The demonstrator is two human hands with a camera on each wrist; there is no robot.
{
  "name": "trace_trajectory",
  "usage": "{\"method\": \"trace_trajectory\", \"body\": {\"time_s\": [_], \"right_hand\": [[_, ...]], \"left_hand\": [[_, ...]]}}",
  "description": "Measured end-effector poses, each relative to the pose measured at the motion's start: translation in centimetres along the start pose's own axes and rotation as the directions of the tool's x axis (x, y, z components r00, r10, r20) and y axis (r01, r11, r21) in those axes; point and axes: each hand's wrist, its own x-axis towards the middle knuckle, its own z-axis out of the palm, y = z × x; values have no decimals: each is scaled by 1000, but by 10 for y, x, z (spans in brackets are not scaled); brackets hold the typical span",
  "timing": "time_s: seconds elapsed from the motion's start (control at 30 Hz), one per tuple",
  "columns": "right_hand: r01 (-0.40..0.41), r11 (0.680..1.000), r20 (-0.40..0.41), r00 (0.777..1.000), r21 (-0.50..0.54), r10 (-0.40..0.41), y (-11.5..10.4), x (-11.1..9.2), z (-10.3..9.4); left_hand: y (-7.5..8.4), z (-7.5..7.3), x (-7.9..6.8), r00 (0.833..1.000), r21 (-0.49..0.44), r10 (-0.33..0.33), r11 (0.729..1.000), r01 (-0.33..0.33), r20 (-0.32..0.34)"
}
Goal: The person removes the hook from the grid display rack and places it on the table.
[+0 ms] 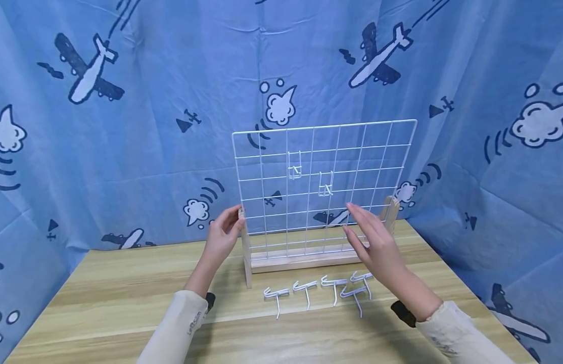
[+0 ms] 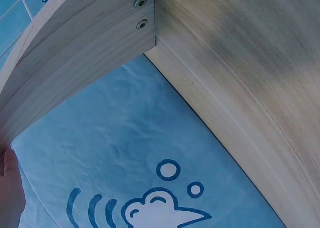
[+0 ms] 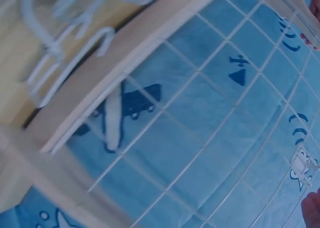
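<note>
Hanging work, seemingly partway

The step looks like placing hooks on the wire grid [image 1: 309,194]: two hung hooks [image 1: 295,170] [image 1: 327,189] are up, five loose hooks [image 1: 333,283] lie in front on the counter [image 1: 149,293]. The next move likely calls for lifting another. The left grip [image 1: 223,233] pinches the wooden post [image 1: 246,253]; the right grip [image 1: 377,247], empty, fingers extended, hangs before the grid.

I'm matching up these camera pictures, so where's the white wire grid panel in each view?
Head: white wire grid panel stands just right of centre.
Left wrist: panel only a sliver, top-left corner.
Right wrist: panel slants across centre and right.
Shared landmark: pale wooden stand bordering the panel.
</note>
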Motion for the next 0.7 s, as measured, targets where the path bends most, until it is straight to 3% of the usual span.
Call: {"method": "trace_trajectory", "body": {"time_s": [0.13, 0.23, 0.3, 0.53, 0.7], "right_hand": [[-58, 998, -33, 998, 29, 59, -1, 10, 9], [-115, 993, -42, 992, 40, 116, -2, 18, 16], [-163, 986, -45, 985, 45, 165, -3, 23, 21], [-297, 952, -69, 951, 79, 302, -5, 36, 37], [-352, 932, -100, 928, 86, 359, -4, 41, 48]], "left_hand": [[15, 1, -4, 1000, 19, -5, 1000, 5, 11], [15, 1, -4, 1000, 19, -13, 1000, 13, 12], [12, 0, -4, 1000, 11, -5, 1000, 5, 12], [-18, 0, 5, 1000, -35, 27, 999, -27, 1], [-21, 1, 5, 999, -33, 43, 999, -43, -5]]}}
